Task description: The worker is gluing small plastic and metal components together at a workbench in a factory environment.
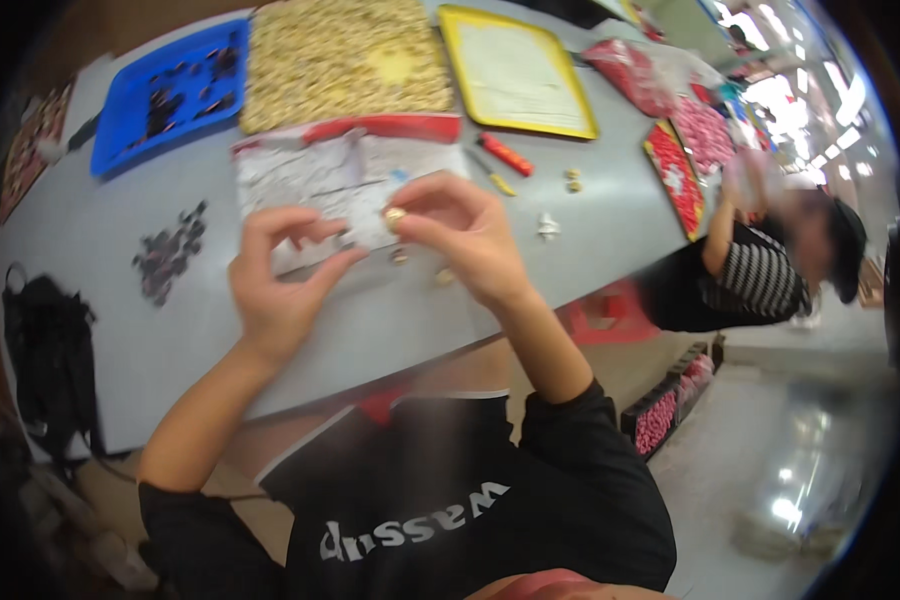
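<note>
My left hand (pixel 275 275) is raised over the near edge of a printed paper sheet (pixel 290 185), its thumb and index finger curled toward each other. Between those two fingertips shows a small dark piece (pixel 347 240), blurred. Facing it, my right hand (pixel 465 240) pinches a small round gold-coloured piece (pixel 395 216) between thumb and index finger. The two hands are apart, fingertips pointing inward. Below the right fingertips lie a small brownish piece (pixel 400 257) and a pale gold one (pixel 444 277) on the grey table.
Loose dark pieces (pixel 170 250) lie at left, near a black bag (pixel 50 360). Behind stand a blue tray (pixel 120 140), a mass of gold pieces (pixel 340 60) and a yellow-rimmed tray (pixel 580 115). A red-handled tool (pixel 506 154) lies right. A co-worker (pixel 760 270) sits at the right edge.
</note>
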Motion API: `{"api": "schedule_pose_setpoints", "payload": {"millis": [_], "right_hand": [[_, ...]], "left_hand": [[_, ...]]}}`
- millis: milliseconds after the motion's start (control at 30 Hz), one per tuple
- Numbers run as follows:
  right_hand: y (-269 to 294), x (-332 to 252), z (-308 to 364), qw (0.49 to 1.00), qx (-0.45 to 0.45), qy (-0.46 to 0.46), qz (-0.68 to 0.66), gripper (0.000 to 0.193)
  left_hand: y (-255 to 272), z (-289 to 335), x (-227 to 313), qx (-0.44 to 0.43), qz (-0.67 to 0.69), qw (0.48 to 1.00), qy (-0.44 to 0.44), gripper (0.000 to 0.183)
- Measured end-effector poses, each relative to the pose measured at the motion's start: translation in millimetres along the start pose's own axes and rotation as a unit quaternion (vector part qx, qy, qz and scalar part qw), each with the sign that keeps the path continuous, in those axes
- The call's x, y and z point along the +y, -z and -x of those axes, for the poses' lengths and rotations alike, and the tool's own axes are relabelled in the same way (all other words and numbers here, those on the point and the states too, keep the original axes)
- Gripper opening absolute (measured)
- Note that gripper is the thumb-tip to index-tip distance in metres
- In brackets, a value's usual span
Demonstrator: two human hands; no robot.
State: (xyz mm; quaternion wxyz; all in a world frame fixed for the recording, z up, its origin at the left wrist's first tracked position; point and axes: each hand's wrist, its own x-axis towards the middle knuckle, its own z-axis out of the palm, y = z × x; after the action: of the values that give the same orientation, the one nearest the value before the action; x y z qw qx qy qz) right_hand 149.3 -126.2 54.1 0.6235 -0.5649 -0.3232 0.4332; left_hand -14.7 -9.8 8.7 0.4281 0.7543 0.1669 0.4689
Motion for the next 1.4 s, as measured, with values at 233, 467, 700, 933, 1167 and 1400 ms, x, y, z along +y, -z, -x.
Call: {"api": "schedule_pose_setpoints", "payload": {"millis": [233,467,700,933,1167,1400], "right_hand": [[0.3,11.5,-2.2,1.000,-0.021,-0.020,-0.005,0.019],[-10.2,14.1,-5.8,0.995,-0.058,-0.059,-0.058,0.016],[-15.2,15.5,-6.7,0.961,-0.149,-0.077,-0.218,0.020],[-10.1,23.3,-4.4,0.948,-0.150,-0.070,-0.270,0.042],[-4.0,17.3,0.2,0.950,-0.180,-0.057,-0.250,0.044],[-4.0,12.5,7.4,0.953,-0.183,-0.098,-0.221,0.041]], "left_hand": [[-5.8,-3.0,-3.4,0.002,0.023,1.000,-0.004,0.047],[0.1,-2.4,-2.3,-0.002,0.039,0.999,-0.038,0.043],[-3.0,-1.4,-1.0,0.015,0.098,0.993,-0.061,0.038],[-2.0,-5.0,5.2,-0.012,0.057,0.994,-0.096,0.036],[1.6,-8.4,4.6,-0.107,0.099,0.978,-0.152,0.037],[3.2,-9.5,8.3,-0.144,0.113,0.973,-0.143,0.037]]}}
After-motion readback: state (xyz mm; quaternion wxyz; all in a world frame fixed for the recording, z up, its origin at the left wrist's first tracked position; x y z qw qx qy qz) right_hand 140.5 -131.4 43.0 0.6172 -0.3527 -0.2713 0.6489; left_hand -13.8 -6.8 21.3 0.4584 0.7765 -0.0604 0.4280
